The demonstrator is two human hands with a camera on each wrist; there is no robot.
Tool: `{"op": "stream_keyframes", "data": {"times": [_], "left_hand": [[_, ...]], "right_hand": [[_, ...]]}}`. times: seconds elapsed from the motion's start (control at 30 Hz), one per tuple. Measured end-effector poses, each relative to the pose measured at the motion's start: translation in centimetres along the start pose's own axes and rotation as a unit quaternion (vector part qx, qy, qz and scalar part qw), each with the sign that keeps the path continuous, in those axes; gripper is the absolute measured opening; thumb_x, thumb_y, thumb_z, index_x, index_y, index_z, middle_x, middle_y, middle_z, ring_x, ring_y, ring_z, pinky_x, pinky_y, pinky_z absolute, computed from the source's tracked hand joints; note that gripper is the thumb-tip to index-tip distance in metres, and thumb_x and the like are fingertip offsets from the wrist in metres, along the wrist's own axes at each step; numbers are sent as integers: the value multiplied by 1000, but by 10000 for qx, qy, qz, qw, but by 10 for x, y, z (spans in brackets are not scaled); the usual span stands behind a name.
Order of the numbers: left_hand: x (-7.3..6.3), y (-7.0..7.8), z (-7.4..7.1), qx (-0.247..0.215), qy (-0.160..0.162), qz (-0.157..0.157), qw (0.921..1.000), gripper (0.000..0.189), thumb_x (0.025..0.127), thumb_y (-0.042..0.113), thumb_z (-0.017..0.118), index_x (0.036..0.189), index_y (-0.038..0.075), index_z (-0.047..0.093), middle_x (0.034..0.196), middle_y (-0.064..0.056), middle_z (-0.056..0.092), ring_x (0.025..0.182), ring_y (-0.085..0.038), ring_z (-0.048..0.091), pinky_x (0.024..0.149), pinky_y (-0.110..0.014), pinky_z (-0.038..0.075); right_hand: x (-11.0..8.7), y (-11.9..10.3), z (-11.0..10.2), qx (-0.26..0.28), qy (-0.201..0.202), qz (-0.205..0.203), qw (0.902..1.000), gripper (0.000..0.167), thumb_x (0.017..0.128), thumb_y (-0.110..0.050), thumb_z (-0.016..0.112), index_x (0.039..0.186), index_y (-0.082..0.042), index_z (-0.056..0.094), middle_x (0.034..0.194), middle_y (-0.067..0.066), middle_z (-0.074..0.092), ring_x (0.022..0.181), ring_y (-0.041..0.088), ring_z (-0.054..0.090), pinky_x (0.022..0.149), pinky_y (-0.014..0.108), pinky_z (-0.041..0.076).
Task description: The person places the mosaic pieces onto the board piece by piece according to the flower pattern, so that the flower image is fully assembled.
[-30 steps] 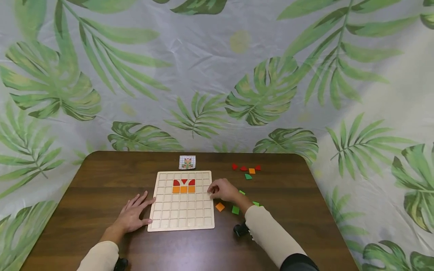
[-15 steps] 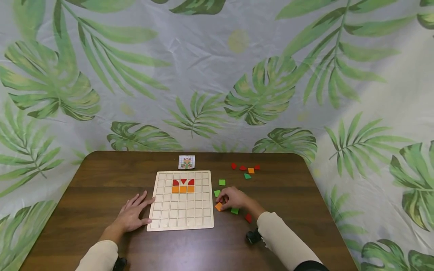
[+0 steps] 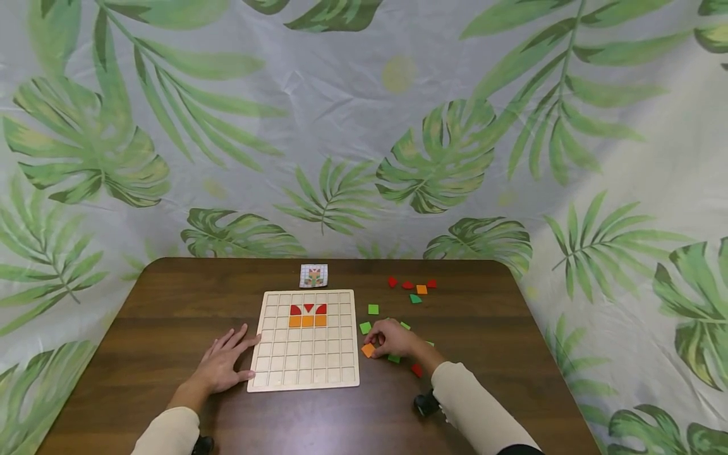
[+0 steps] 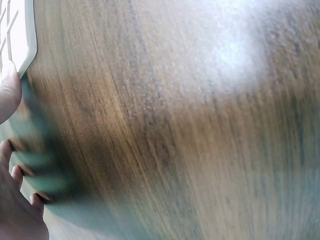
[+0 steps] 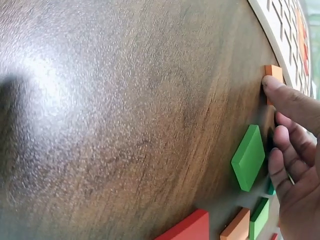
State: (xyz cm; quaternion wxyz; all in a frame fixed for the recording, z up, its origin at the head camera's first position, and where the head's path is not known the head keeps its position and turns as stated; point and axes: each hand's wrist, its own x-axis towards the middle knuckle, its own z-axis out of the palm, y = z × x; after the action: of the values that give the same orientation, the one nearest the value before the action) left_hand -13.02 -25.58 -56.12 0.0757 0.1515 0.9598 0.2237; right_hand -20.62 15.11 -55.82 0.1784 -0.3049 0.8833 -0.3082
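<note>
A pale wooden grid board (image 3: 306,361) lies on the table, with a row of orange square tiles (image 3: 308,321) and several red tiles (image 3: 296,310) set in its upper cells. My left hand (image 3: 220,368) rests beside it with fingers spread, fingertips and thumb touching the left edge. Just off the board's right edge, my right hand (image 3: 398,340) pinches a loose orange square tile (image 3: 368,350) between thumb and fingers. The right wrist view shows the thumb against that tile's side, the tile (image 5: 272,71) being low on the table; the fingers' far contact is hidden there.
Light green squares (image 3: 373,309) lie near the right hand, with a darker green tile (image 5: 249,159) partly under it and a red tile (image 3: 418,370) by the wrist. Farther back are red tiles (image 3: 407,285), an orange square (image 3: 421,289) and a picture card (image 3: 313,276).
My right hand has moved from the board's right edge down to the loose orange tile, uncovering two light green squares. It has stayed there over the last half second. The left hand has not moved.
</note>
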Motion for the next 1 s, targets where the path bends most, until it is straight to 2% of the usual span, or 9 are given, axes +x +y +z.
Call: {"op": "stream_keyframes", "data": {"times": [0.2,0.53,0.77,1.0], "left_hand": [[-1,-1,2,45,-64,-62,10000,74,78,33,77,142,14,47,153,-24,28,136,-50,23,104,-70,17],[-2,-2,3,56,-123,-100,9999,74,78,35,77,143,14,46,153,-23,28,137,-50,23,104,-70,17],[-1,-1,2,29,-25,-66,10000,74,78,34,77,142,13,47,153,-23,28,136,-50,24,104,-70,17],[-1,1,0,64,-23,-9,10000,74,78,36,77,141,12,47,152,-25,29,135,-51,25,104,-70,18]], "right_hand": [[-3,1,4,-39,136,-51,9999,20,74,-12,84,89,-8,72,78,0,55,66,8,47,59,20,42],[-4,3,9,-34,270,98,9996,18,74,-11,84,82,-12,68,77,-4,53,67,7,47,60,21,43],[-4,1,8,156,281,251,9992,20,73,-9,84,88,-10,70,75,-1,56,65,6,47,58,20,43],[-4,-1,7,154,265,210,9993,20,73,-6,83,87,-8,69,74,0,55,64,6,46,58,21,43]]}}
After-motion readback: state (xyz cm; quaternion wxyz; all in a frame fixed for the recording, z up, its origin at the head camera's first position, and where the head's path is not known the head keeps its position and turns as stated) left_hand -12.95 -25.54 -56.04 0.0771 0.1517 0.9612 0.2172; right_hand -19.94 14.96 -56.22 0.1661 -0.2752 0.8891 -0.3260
